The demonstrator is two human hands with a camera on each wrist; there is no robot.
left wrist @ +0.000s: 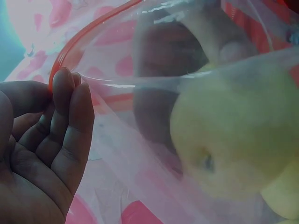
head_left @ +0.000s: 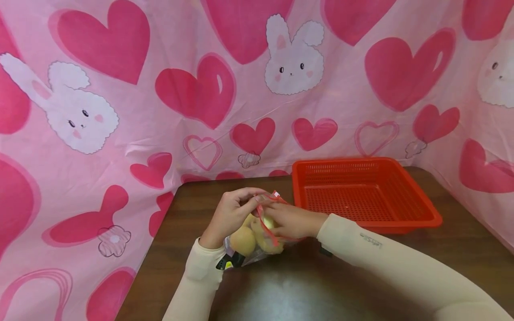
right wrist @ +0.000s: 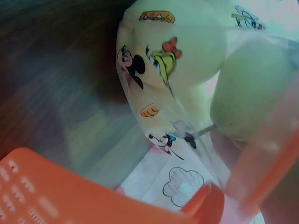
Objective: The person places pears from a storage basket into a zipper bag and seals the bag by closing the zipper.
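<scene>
"Head view?"
"The bag (head_left: 254,236) sits beside the basket (head_left: 395,222); right hand (head_left: 295,220) in its mouth, grip unclear."
"Left wrist?"
"Left hand (left wrist: 44,149) pinches the rim (left wrist: 81,32); slipping could close it."
"Right wrist?"
"Tugging crowded fruit (right wrist: 254,84) might tear the bag."

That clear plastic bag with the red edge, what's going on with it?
A person in cream sleeves has both hands at the clear, cartoon-printed plastic bag, at a brown wooden table. The left hand pinches its red edge, while the right hand reaches in among round, pale yellow fruits; whether it grips one, I cannot tell. A red plastic basket with perforated sides stands behind and to the right.
</scene>
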